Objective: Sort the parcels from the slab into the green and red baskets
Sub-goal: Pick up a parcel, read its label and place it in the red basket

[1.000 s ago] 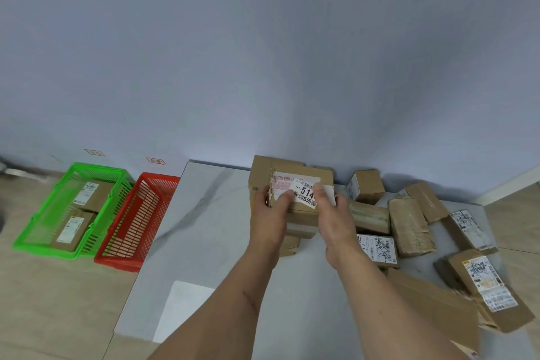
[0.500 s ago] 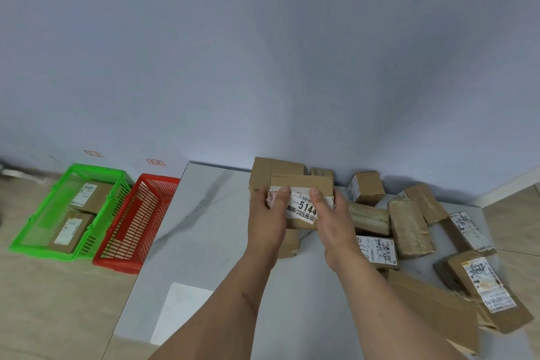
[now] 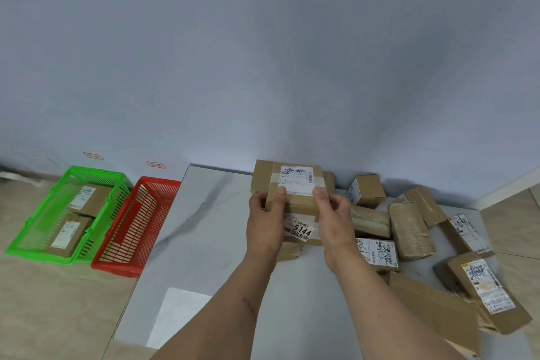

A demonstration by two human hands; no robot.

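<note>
Both hands hold one brown cardboard parcel (image 3: 295,196) above the middle of the grey marble slab (image 3: 210,231). My left hand (image 3: 264,222) grips its left side and my right hand (image 3: 333,219) grips its right side, thumbs on top. A white label faces up on the parcel's top and a "5144" sticker shows on the face towards me. On the floor to the left stand the green basket (image 3: 32,231), with two parcels inside, and the red basket (image 3: 117,260), with no parcel visible in it.
Several more brown parcels (image 3: 409,228) lie scattered over the slab's right half, one (image 3: 493,292) near its right edge. Another box (image 3: 260,175) sits behind the held parcel against the blue wall. Tiled floor surrounds the slab.
The parcel has been tipped towards me in both hands: the "5144" sticker moved from the upper face to the near face, and a different white label now faces up.
</note>
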